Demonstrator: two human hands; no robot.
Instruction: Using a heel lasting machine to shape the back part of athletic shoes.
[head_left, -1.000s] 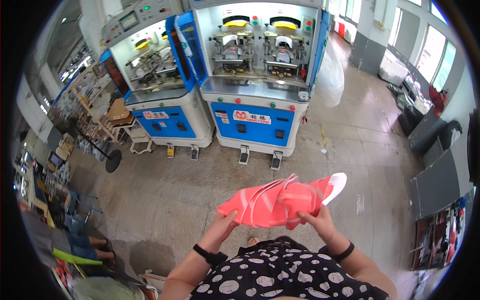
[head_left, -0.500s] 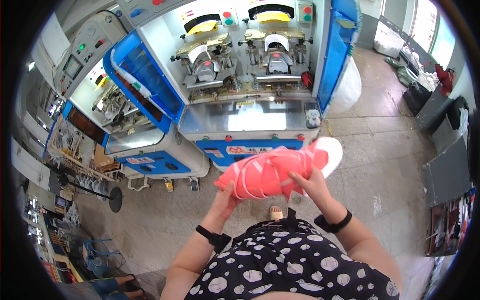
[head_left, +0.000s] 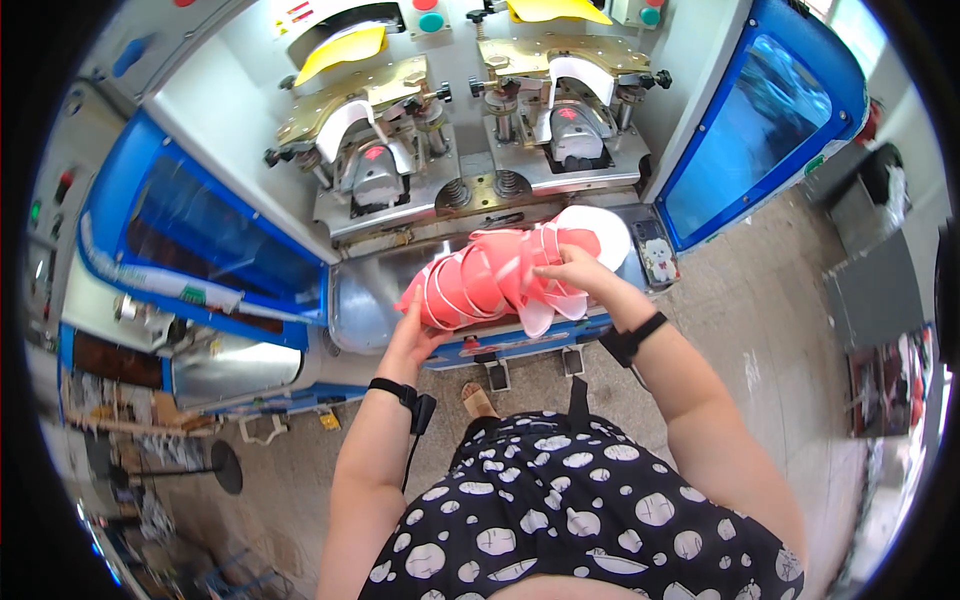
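Between my hands is a bundle of coral-pink shoe uppers (head_left: 475,285), wound with white bands, with loose flaps hanging at its near side. A rounded white piece (head_left: 608,236) sticks out at its right end. My left hand (head_left: 418,335) grips the left end, partly hidden by the bundle. My right hand (head_left: 578,270) closes on the right part, thumb and fingers pressed to it. The bundle is over the machine's shiny metal ledge (head_left: 365,298); I cannot tell whether it rests there.
Beyond the ledge, the machine holds two metal moulds, one left (head_left: 378,182) and one right (head_left: 577,135), under yellow flaps (head_left: 342,55). Blue-framed doors stand at the left (head_left: 200,235) and right (head_left: 755,125). A phone in a patterned case (head_left: 658,262) lies at the ledge's right end. Pedals (head_left: 498,376) sit below.
I have come closer to the machine. The bundle has moved forward, from in front of the machine to over its metal ledge, both hands still holding it.
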